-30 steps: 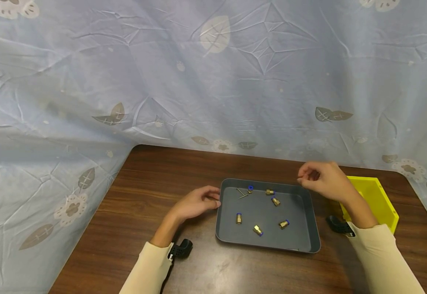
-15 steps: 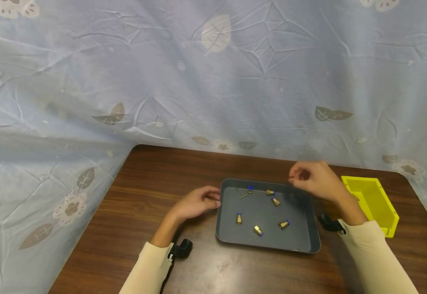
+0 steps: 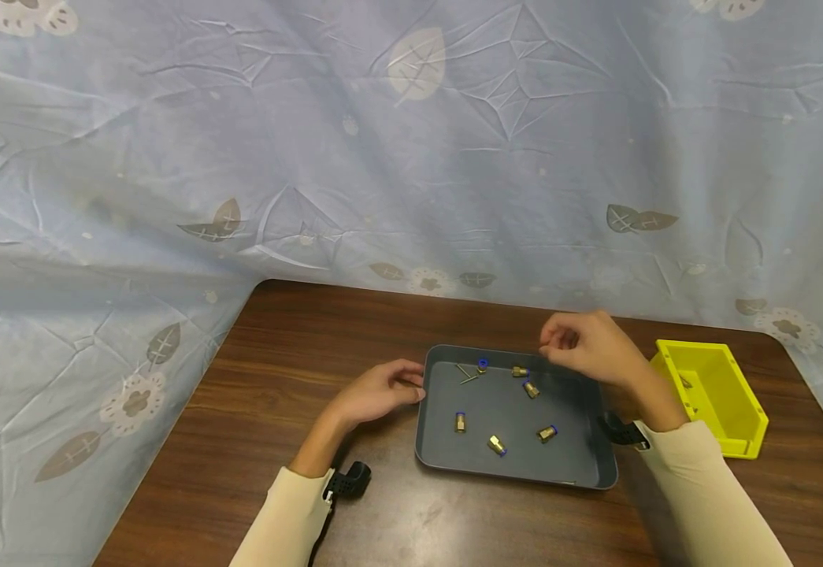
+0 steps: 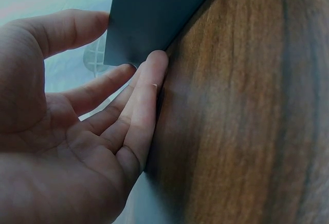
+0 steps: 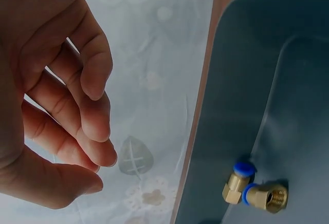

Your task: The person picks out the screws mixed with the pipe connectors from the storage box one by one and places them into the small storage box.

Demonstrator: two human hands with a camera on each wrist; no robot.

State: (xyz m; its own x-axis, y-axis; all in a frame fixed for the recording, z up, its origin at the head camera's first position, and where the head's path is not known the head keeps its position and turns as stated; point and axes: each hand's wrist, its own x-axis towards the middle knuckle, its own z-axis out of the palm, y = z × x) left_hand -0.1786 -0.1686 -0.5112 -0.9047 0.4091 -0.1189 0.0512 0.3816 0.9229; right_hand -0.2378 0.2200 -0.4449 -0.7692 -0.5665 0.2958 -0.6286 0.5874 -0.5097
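Observation:
In the head view, my left hand [image 3: 379, 391] rests against the left wall of a grey tray [image 3: 510, 476]. The left wrist view shows its thumb at the tray's rim and its fingers, fairly straight, low along the outer wall by the tabletop. Over the tray's far right corner hovers my right hand [image 3: 588, 344], fingers loosely bent with nothing between them. Several brass push-in fittings with blue collars lie scattered in the tray, among them one fitting [image 3: 531, 389] close to another [image 3: 520, 371]. Two thin screws [image 3: 466, 373] lie beside a fitting [image 3: 482, 365] at the far left.
A yellow bin [image 3: 750, 390] stands on the brown wooden table [image 3: 326, 331] right of the tray, with a few small metal pieces [image 3: 686, 382] inside. Pale patterned cloth [image 3: 411, 157] hangs behind the table. A black wrist camera [image 3: 350, 479] sits on the left forearm.
My right hand has moved left from beside the yellow bin to over the tray's far right corner, uncovering more of the bin. The left hand, tray and fittings look unmoved.

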